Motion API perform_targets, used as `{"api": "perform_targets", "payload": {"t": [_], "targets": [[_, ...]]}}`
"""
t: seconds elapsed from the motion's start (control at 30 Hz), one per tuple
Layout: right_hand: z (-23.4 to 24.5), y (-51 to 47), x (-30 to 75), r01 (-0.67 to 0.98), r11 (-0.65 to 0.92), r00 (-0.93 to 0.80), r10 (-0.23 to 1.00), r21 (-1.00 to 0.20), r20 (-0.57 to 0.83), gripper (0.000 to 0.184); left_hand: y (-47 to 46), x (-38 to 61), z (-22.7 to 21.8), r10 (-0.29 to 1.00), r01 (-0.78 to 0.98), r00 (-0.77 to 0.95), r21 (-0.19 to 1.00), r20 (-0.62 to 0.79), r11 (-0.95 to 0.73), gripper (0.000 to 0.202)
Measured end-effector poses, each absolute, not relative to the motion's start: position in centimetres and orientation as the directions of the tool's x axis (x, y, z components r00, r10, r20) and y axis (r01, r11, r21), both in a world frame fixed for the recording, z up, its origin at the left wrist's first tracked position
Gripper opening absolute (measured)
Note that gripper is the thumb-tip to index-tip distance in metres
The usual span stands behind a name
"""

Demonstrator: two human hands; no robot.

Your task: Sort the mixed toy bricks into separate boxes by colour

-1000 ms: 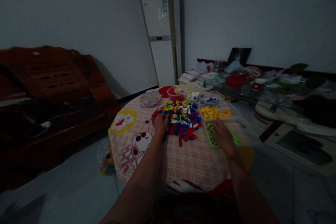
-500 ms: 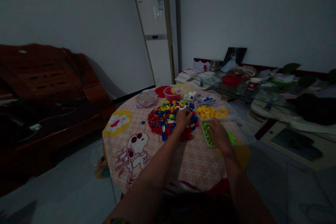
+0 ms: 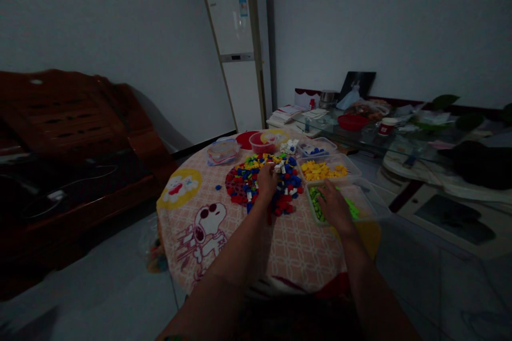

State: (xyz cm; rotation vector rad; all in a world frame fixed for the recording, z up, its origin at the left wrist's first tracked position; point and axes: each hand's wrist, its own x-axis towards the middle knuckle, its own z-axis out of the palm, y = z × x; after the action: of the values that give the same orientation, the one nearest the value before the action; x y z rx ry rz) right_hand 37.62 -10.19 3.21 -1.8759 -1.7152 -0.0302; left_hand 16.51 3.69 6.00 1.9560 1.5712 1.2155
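A mixed heap of toy bricks (image 3: 286, 184) in red, blue, yellow, green and white lies mid-table. Over its middle is my left hand (image 3: 267, 181), thumb and fingers brought together in a pinch. Whatever lies between those fingertips is too small to make out; white pieces show close beside them. My right hand (image 3: 335, 205) rests over the clear box of green bricks (image 3: 315, 203), its fingers apart and partly hiding the contents. Behind that box, yellow bricks (image 3: 320, 170) fill another clear box, and a third box (image 3: 330, 145) contains blue bricks.
White bricks (image 3: 288, 146) form a small pile near the back. A pink-red bowl (image 3: 262, 141) and a clear lidded container (image 3: 223, 152) stand at the rear of the round, patterned tablecloth (image 3: 304, 250). One blue brick (image 3: 218, 187) lies alone at left. A glass-topped cabinet (image 3: 416, 146) adjoins on the right.
My left hand has moved left across the heap, from its right part toward the middle. My right hand stays almost still over the green bricks.
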Motion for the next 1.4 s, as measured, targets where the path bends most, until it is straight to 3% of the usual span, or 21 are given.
{"api": "perform_targets", "payload": {"t": [0.13, 0.23, 0.33, 0.63, 1.03, 1.23, 1.4], "targets": [[3.3, -10.3, 37.5, 0.916, 0.002, 0.171, 0.903, -0.401, 0.394, 0.034, 4.6, 12.5, 5.2, 0.945, 0.814, -0.029, 0.557, 0.326, -0.167, 0.038], [3.3, -10.3, 37.6, 0.920, 0.000, 0.170, 0.902, -0.393, 0.396, 0.033, 4.7, 11.2, 4.6, 0.965, 0.879, 0.034, 0.453, 0.259, -0.153, 0.036], [3.2, -10.2, 37.6, 0.919, -0.002, 0.175, 0.898, -0.394, 0.403, 0.033, 4.6, 10.9, 4.2, 0.967, 0.892, 0.059, 0.422, 0.250, -0.164, 0.035], [3.3, -10.2, 37.5, 0.920, -0.011, 0.176, 0.905, -0.391, 0.388, 0.034, 5.1, 10.5, 3.1, 0.945, 0.812, -0.022, 0.558, 0.326, -0.173, 0.027], [3.4, -10.2, 37.4, 0.928, -0.008, 0.163, 0.907, -0.372, 0.389, 0.034, 4.4, 10.9, 4.3, 0.958, 0.800, -0.042, 0.584, 0.283, -0.137, 0.010], [3.5, -10.4, 37.3, 0.926, 0.010, 0.153, 0.904, -0.379, 0.399, 0.035, 3.7, 14.1, 6.2, 0.932, 0.727, 0.063, 0.623, 0.358, -0.289, 0.010], [3.3, -10.3, 37.5, 0.921, 0.026, 0.150, 0.897, -0.388, 0.415, 0.034, 2.7, 19.4, 6.9, 0.924, 0.583, 0.193, 0.719, 0.331, -0.379, 0.009]]}}
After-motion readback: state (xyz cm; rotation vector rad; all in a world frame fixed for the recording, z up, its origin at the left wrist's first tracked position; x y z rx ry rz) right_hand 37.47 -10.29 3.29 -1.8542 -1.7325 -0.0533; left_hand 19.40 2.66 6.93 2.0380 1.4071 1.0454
